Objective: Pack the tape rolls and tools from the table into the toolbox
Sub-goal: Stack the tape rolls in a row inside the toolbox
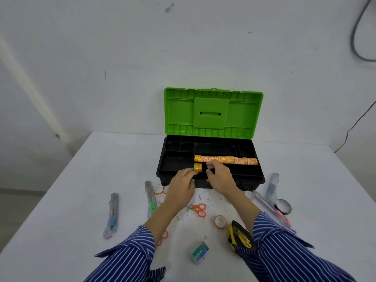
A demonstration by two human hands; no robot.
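Note:
The black toolbox [252, 181] stands open on the white table, its green lid [213, 112] raised. A long row of orange tape rolls [225, 160] lies in its front right tray compartment. In front of that row sits a short stack of orange tape rolls [197, 167]. My left hand [183, 181] touches the stack's left end with its fingertips. My right hand [218, 176] is at the stack's right side, fingers curled; what they hold is hidden. Clear tape rolls [159, 190] lie by the box, and another clear tape roll [220, 222] lies nearer me.
On the table lie a blue utility knife [111, 215], a green utility knife [151, 198], orange scissors [198, 209], a second pair [162, 238] under my left sleeve, a staples box [200, 252], a yellow-black tool [240, 236], black tape [283, 206], a pink cutter [270, 208], and a wrapped tool [272, 187].

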